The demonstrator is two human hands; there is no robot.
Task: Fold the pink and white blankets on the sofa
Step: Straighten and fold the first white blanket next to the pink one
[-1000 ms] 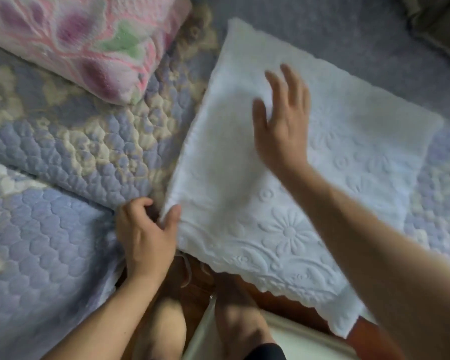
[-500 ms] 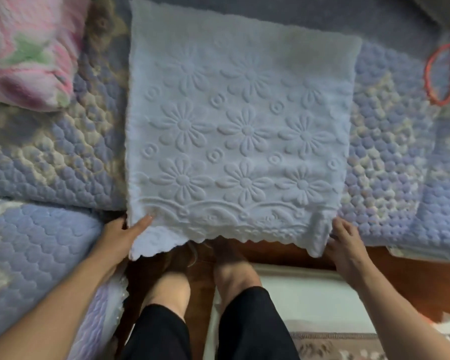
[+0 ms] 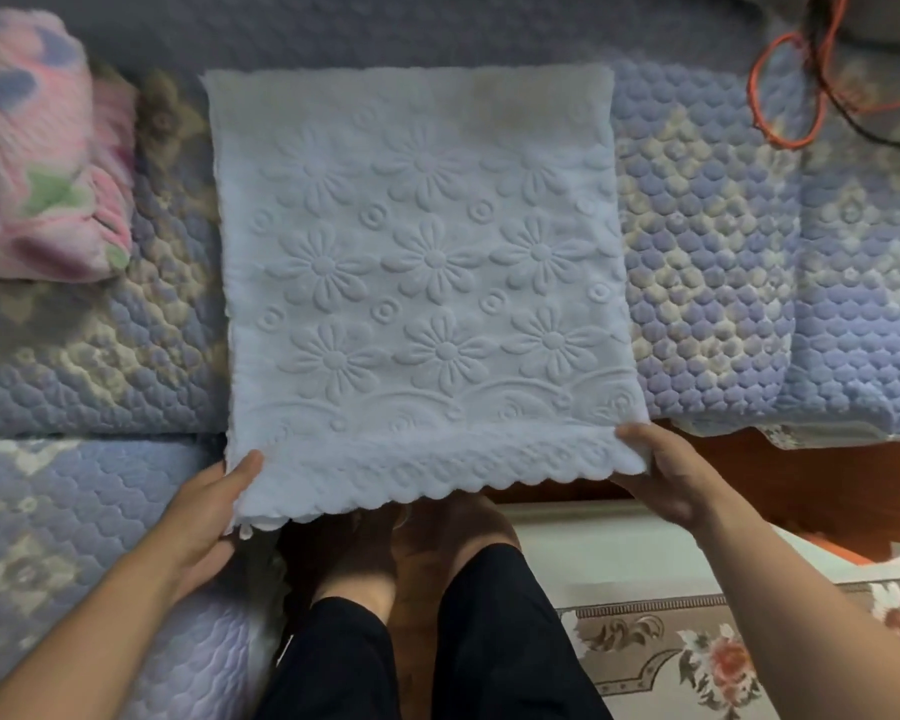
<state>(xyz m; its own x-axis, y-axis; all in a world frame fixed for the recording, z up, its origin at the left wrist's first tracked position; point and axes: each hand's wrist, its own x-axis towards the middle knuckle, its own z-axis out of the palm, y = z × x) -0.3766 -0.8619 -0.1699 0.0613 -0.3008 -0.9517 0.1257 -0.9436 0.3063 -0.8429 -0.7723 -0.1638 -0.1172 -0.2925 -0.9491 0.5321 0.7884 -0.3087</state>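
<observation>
The folded white blanket [image 3: 427, 283] lies flat on the sofa [image 3: 707, 283], its scalloped hem over the front edge. The left hand [image 3: 206, 506] and right hand [image 3: 668, 472] each pinch a near corner, thumbs on top. The folded pink blanket [image 3: 37, 163] sits at the sofa's left.

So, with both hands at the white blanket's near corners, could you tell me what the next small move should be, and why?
Probably lift the scalloped near edge and carry it to the far edge: the left hand and right hand each hold a corner of the flat white blanket.
</observation>
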